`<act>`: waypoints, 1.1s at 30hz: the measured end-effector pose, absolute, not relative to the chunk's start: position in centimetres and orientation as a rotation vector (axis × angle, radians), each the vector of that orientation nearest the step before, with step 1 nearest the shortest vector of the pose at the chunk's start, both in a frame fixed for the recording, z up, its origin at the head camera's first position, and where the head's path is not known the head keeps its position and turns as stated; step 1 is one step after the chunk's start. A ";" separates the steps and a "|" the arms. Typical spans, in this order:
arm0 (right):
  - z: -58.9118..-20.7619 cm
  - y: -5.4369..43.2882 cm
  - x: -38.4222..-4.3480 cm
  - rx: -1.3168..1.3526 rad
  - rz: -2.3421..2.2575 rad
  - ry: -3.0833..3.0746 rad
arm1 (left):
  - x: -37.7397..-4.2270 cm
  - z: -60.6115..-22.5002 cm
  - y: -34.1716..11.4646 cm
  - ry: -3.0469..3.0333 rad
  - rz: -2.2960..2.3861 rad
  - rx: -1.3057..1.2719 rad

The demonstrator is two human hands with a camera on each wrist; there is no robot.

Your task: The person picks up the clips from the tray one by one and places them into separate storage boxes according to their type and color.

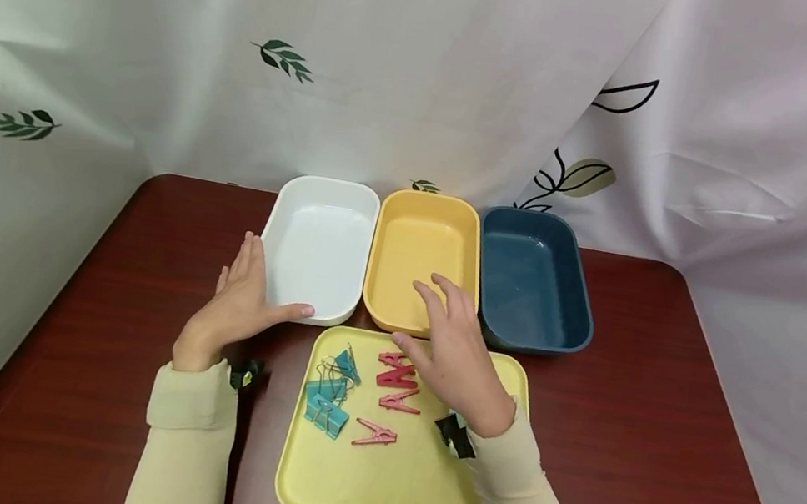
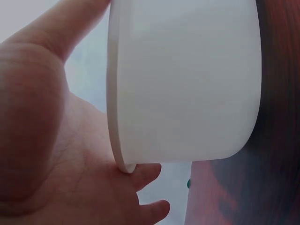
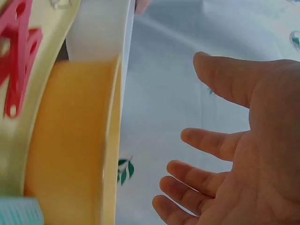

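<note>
At the near left corner of a white bin (image 1: 320, 254), my left hand (image 1: 232, 308) rests with straight fingers along its outer side and the thumb out over the front rim. In the left wrist view, the bin's rim (image 2: 112, 84) meets the palm. My right hand (image 1: 455, 355) hovers above the front edge of a yellow bin (image 1: 423, 246), fingers spread, holding nothing. Below it, on a yellow tray (image 1: 374, 492), lie several pink and red clothespins (image 1: 377, 434). Several blue binder clips (image 1: 326, 416) are clustered on the tray's left side.
A dark blue bin (image 1: 531, 289) stands to the right of the yellow one, the three bins side by side behind the tray. All stand on a dark red wooden table (image 1: 651, 451). A pale curtain (image 1: 427, 61) with leaf prints hangs at the back and sides.
</note>
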State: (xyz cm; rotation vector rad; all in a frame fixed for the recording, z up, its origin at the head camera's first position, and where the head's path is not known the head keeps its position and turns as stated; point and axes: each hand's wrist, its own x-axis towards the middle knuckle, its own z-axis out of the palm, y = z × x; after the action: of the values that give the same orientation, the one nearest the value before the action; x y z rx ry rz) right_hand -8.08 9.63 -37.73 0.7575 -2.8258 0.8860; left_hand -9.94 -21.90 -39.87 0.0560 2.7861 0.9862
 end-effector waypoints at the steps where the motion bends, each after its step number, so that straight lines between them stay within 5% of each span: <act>1: -37.7 9.4 -7.9 0.764 0.890 -2.825 | -10.0 -39.9 -21.9 2.785 0.986 0.057; 33: -38.9 3.9 -7.1 1.144 0.734 -2.987 | -10.1 -39.9 -21.7 2.793 0.969 0.048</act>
State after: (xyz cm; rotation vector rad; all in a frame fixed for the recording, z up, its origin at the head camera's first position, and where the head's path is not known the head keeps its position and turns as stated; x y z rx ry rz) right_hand -7.13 3.89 -38.92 1.1442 -2.9874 0.7343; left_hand -10.07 -21.65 -39.88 0.0484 2.7931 0.9689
